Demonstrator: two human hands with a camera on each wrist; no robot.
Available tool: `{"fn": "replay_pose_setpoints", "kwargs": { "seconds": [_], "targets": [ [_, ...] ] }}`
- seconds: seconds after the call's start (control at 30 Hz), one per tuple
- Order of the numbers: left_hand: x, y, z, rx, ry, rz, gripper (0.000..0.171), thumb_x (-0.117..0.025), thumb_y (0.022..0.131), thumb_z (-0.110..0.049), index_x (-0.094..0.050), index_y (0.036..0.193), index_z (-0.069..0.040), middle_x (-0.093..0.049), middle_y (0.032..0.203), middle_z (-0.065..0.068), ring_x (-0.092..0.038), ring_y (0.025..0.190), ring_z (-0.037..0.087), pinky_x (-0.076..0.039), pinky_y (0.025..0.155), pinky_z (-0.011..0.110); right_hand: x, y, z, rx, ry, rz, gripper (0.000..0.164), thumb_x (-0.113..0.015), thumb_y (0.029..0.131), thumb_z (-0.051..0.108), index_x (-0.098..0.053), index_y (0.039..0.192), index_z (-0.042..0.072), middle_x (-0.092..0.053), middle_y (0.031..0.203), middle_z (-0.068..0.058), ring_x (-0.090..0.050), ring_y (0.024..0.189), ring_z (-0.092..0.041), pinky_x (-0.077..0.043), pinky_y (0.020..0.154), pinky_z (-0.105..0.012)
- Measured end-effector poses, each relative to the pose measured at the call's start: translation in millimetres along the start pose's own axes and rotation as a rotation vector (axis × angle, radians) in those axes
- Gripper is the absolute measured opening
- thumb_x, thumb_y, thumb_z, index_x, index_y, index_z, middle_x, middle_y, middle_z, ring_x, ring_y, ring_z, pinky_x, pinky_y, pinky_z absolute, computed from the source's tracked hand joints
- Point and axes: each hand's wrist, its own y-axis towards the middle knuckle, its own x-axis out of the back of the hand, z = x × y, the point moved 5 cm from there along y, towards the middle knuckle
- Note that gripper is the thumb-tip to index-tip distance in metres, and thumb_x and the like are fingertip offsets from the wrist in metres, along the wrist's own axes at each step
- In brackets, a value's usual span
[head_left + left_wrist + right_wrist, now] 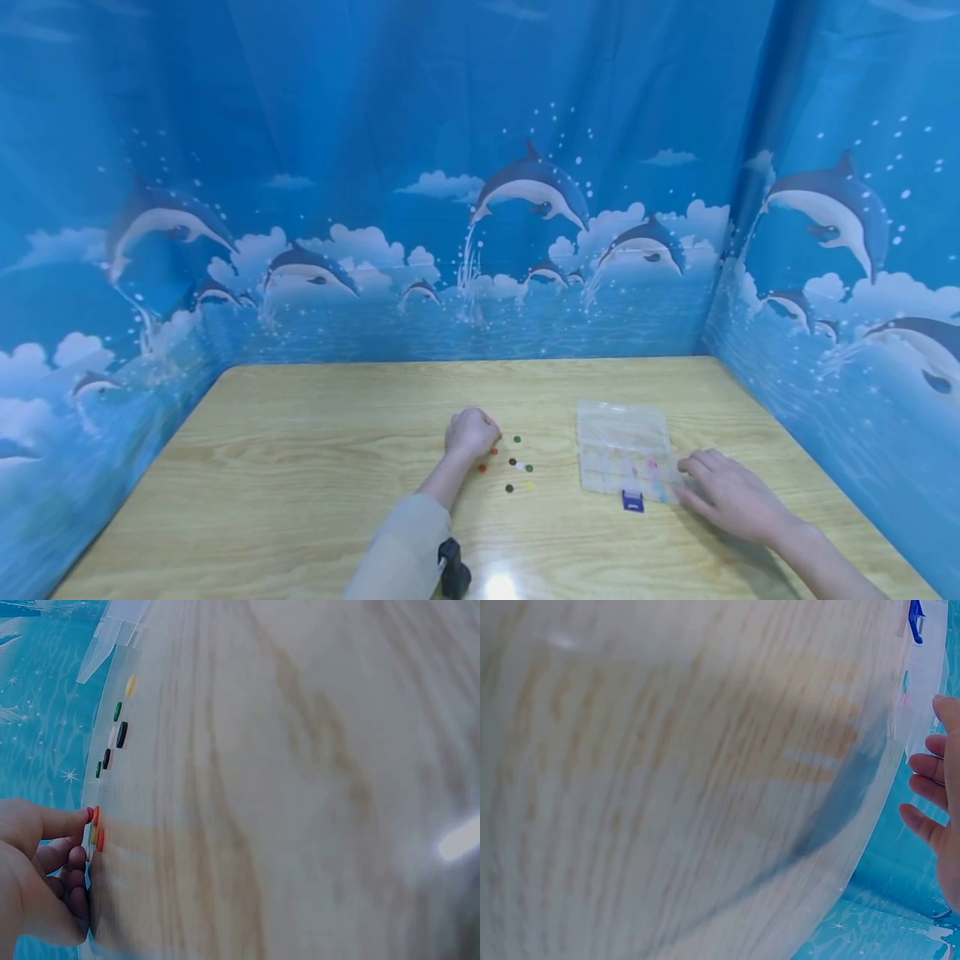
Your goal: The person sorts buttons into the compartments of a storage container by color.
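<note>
In the head view my left hand [471, 433] is low over the table, its thumb and forefinger pinching a small red disc, button-like in shape. The left wrist view shows that red disc [90, 814] at the fingertips, close beside an orange-red disc [97, 817] on the table. My right hand [731, 496] is at the right edge of a clear plastic compartment box [622, 425], fingers loosely spread and holding nothing. The box lies with its lid laid back, a blue latch [632, 501] at its front. A few pink and light blue pieces show in its compartments.
Several small discs lie between my left hand and the box: green [517, 439], black [509, 488], white [520, 466], yellow [529, 485] and red [482, 468]. A dolphin-print curtain [360, 167] stands behind and beside the wooden table [300, 450].
</note>
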Motion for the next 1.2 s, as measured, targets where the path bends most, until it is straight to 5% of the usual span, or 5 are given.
{"fn": "replay_pose_setpoints", "kwargs": {
  "seconds": [0.33, 0.53, 0.83, 1.2],
  "targets": [
    [1.6, 2.0, -0.1, 0.007, -0.009, 0.016, 0.010, -0.064, 0.080, -0.010, -0.064, 0.069, -0.012, -0.054, 0.070, 0.001, -0.048, 0.069, 0.018, -0.041, 0.066, 0.033, -0.2, 0.2, -0.4, 0.009, -0.003, -0.008, 0.031, -0.072, 0.075, 0.025, -0.062, 0.095, 0.004, -0.060, 0.090, -0.005, -0.057, 0.084, -0.022, -0.049, 0.072, -0.041],
    [1.1, 3.8, 2.1, 0.033, -0.108, 0.058, 0.008, -0.063, 0.081, -0.009, -0.063, 0.073, -0.009, -0.056, 0.069, 0.003, -0.051, 0.060, 0.017, -0.039, 0.050, 0.025, 0.1, 0.8, 0.2, 0.016, 0.000, -0.009, 0.031, -0.073, 0.075, 0.025, -0.062, 0.094, 0.004, -0.060, 0.089, -0.004, -0.057, 0.083, -0.021, -0.049, 0.072, -0.040],
    [1.7, 9.0, 2.3, 0.011, -0.232, 0.089, 0.006, -0.059, 0.080, -0.002, -0.063, 0.078, -0.007, -0.058, 0.080, 0.006, -0.052, 0.069, 0.019, -0.045, 0.060, 0.029, 2.1, 1.3, 1.0, 0.024, 0.002, -0.031, 0.031, -0.073, 0.073, 0.024, -0.062, 0.094, 0.003, -0.060, 0.089, -0.007, -0.058, 0.083, -0.024, -0.049, 0.072, -0.043],
    [-2.7, 5.1, -6.4, 0.000, -0.338, 0.129, 0.015, -0.051, 0.085, -0.003, -0.054, 0.072, -0.007, -0.051, 0.072, 0.007, -0.042, 0.055, 0.013, -0.036, 0.048, 0.023, 1.3, 1.2, 1.1, 0.018, 0.001, -0.011, 0.031, -0.073, 0.075, 0.024, -0.062, 0.094, 0.003, -0.060, 0.089, -0.006, -0.057, 0.083, -0.023, -0.049, 0.072, -0.041]
  ]
}}
